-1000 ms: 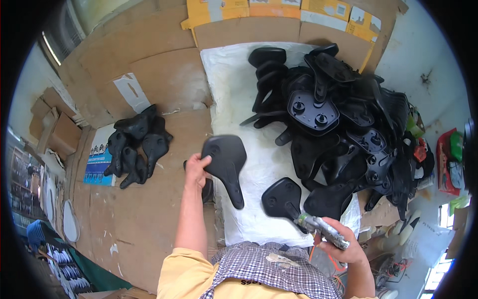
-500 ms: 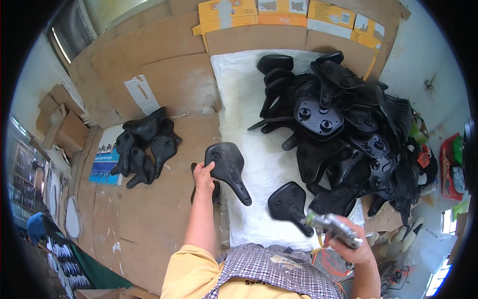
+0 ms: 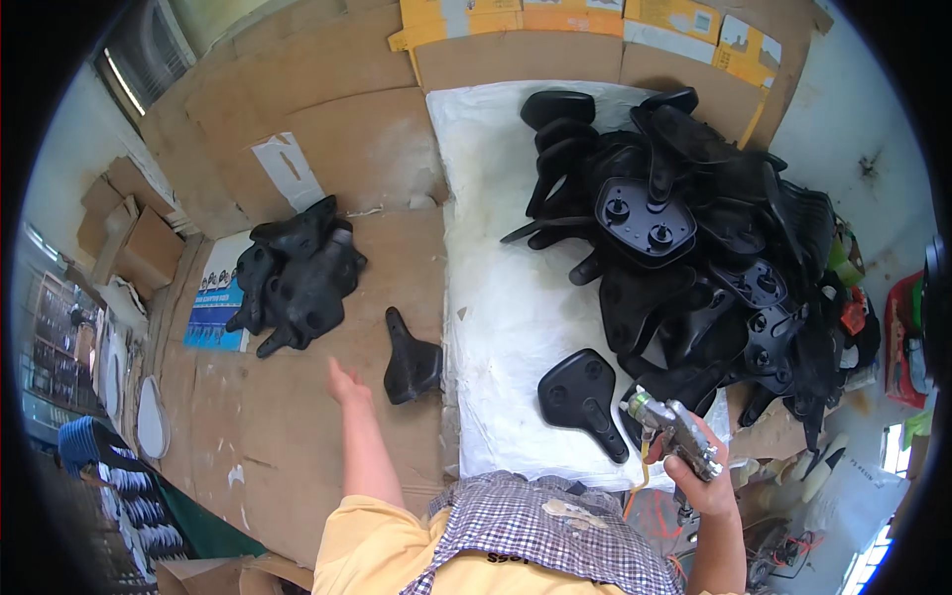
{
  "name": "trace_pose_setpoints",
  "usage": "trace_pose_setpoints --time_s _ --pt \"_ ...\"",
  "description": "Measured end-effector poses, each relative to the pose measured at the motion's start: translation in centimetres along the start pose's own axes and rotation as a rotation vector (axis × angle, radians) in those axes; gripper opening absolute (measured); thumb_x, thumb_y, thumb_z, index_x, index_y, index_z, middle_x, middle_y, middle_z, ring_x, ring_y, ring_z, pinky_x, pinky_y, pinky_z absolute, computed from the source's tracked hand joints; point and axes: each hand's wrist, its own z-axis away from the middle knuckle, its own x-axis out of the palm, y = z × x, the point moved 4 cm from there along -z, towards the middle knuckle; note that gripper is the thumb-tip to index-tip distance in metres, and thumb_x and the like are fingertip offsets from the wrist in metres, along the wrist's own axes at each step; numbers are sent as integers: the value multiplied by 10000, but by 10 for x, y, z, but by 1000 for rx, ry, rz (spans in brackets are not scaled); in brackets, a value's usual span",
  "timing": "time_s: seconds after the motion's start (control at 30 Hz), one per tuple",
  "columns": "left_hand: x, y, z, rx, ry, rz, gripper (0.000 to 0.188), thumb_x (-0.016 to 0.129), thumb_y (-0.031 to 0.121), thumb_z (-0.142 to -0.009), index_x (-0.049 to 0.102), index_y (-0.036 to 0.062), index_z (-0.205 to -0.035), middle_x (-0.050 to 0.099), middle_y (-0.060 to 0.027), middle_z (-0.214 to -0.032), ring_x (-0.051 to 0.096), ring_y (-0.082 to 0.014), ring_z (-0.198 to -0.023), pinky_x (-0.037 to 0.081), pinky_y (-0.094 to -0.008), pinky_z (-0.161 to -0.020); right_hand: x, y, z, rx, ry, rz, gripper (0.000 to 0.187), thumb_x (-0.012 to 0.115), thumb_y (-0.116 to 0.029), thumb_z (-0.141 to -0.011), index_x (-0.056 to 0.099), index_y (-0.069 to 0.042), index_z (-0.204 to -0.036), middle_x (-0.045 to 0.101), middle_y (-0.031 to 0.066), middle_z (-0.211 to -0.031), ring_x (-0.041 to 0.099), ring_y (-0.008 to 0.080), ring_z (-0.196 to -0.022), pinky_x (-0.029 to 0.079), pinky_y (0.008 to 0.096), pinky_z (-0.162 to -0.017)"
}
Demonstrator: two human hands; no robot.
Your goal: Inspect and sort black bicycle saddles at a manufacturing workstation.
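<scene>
My right hand (image 3: pixel 702 474) grips a metal spray gun (image 3: pixel 674 431) with a yellowish hose hanging below it, over the near edge of the white sheet. Just left of the gun, a black bicycle saddle (image 3: pixel 577 402) lies on the sheet. My left hand (image 3: pixel 349 383) is empty, fingers stretched out over the cardboard. Close to its right rests another black saddle (image 3: pixel 412 362), nose pointing away from me. Beyond the hand sits a small heap of black saddles (image 3: pixel 315 283), partly on a blue and white printed sheet.
A large heap of black saddles (image 3: pixel 684 238) covers the right of the white sheet (image 3: pixel 486 278). Brown cardboard (image 3: pixel 268 446) lines the left of the worktop and the back wall. At the far right stands a red container (image 3: pixel 902 342). Orange hoses (image 3: pixel 669 526) hang below the right edge.
My left hand has let go of the saddle it held and moved left; that saddle now appears on the left heap. The spray gun stays in my right hand, slightly lower.
</scene>
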Motion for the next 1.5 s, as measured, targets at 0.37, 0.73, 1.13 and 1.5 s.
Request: trace_pose_setpoints --time_s 0.37,0.73,1.13,1.5 --pt "-54 -124 -63 -505 15 -107 305 385 336 -932 554 101 -1026 606 -121 -918 559 -303 -817 428 -541 -701 12 19 4 160 -55 54 527 663 -48 -827 472 -17 -1317 636 55 -947 602 124 -869 494 284 -793" --pt "-24 -58 39 -100 -109 -396 644 523 476 -895 414 63 -1378 426 -137 -1410 437 -295 -1266 347 -464 -1040 -13 40 41 220 -6 -35 567 692 -68 -822 454 -27 -1335 649 69 -959 612 124 -881 495 284 -792" --pt "70 -189 259 -279 -782 -681 230 646 89 -837 523 67 -1029 576 -23 -857 569 -132 -753 493 -282 -658 -96 7 104 197 -151 119 556 685 15 -781 484 -17 -1299 640 67 -927 607 127 -851 480 282 -790" --pt "47 -128 251 -95 -553 -223 160 588 43 -878 507 50 -1015 590 -65 -874 601 -173 -762 547 -351 -697 -158 14 125 96 -365 319 581 728 -17 -758 499 -26 -1291 646 79 -901 620 132 -829 494 290 -767"
